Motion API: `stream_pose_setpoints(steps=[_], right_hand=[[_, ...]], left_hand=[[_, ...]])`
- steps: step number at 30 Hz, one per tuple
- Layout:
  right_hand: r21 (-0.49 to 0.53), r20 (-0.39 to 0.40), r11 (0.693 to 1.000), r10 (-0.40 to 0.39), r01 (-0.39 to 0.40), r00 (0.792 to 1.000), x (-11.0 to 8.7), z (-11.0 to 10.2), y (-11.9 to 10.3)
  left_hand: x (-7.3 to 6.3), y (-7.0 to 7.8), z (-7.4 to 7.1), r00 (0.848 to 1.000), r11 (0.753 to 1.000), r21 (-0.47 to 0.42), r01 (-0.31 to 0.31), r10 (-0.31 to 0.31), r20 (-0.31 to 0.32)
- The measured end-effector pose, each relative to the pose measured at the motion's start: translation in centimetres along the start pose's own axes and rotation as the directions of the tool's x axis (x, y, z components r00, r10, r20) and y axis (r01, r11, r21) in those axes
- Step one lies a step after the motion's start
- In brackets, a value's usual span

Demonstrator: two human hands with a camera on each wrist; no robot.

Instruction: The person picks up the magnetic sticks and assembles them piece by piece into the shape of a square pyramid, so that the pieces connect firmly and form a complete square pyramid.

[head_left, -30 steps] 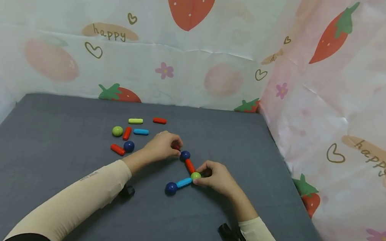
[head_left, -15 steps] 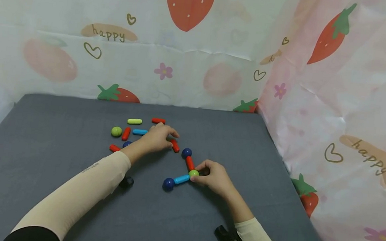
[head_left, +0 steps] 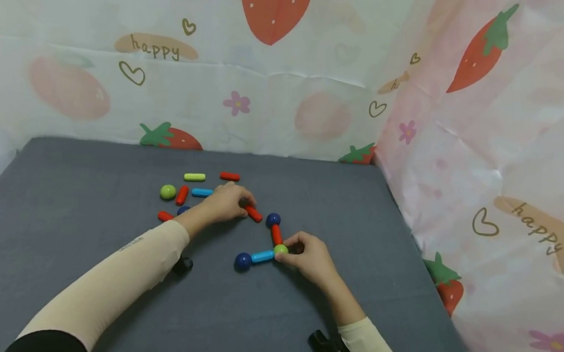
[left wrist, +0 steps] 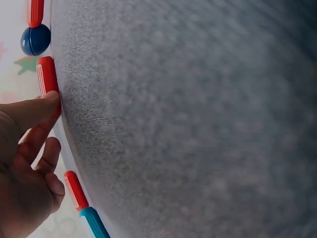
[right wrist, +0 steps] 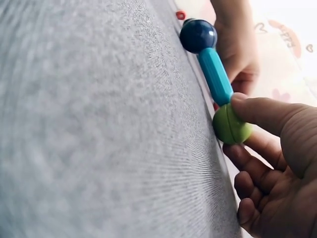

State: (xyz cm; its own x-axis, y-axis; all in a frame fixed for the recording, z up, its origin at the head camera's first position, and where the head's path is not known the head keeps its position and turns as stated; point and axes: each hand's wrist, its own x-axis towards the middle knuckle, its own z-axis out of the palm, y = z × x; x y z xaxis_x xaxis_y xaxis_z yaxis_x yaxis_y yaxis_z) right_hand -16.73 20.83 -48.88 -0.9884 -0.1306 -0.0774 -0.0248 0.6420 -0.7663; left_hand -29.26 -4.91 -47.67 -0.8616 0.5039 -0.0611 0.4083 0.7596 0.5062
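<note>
My left hand [head_left: 224,202] pinches a red rod [head_left: 253,214] between thumb and fingers, its free end pointing toward a blue ball [head_left: 273,220] with a gap between them. In the left wrist view the thumb lies along that red rod [left wrist: 46,74]. My right hand [head_left: 311,258] pinches a green ball [head_left: 280,249]. From this ball one red rod [head_left: 277,235] runs to the blue ball, and a light-blue rod [head_left: 262,256] runs to a second blue ball [head_left: 243,261]. The right wrist view shows thumb and fingertips on the green ball [right wrist: 231,125].
Loose pieces lie at the back left of the grey cloth [head_left: 382,235]: a green ball [head_left: 167,192], a yellow-green rod [head_left: 194,177], a light-blue rod [head_left: 202,192], several red rods [head_left: 230,176] and a blue ball [head_left: 183,210] partly hidden by my left arm.
My left hand has drawn back left from the blue ball, with the red rod in its grip. My right hand has shifted the joined pieces slightly away and left, turning them a little.
</note>
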Motion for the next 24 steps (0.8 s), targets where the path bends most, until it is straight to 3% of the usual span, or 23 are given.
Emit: stream_pose_setpoints(steps=[13,24], right_hand=[[0.018,-0.027,1.000,0.013,-0.012,1.000,0.0,0.6,-0.1],[0.013,-0.036,1.000,0.015,-0.015,0.999,0.0,0.8,-0.5]], left_hand=[[-0.9,0.1,0.0,0.999,0.999,0.020,0.033,-0.033,0.011],[-2.6,0.0,-0.2,0.998,0.995,-0.094,0.030,-0.035,-0.049]])
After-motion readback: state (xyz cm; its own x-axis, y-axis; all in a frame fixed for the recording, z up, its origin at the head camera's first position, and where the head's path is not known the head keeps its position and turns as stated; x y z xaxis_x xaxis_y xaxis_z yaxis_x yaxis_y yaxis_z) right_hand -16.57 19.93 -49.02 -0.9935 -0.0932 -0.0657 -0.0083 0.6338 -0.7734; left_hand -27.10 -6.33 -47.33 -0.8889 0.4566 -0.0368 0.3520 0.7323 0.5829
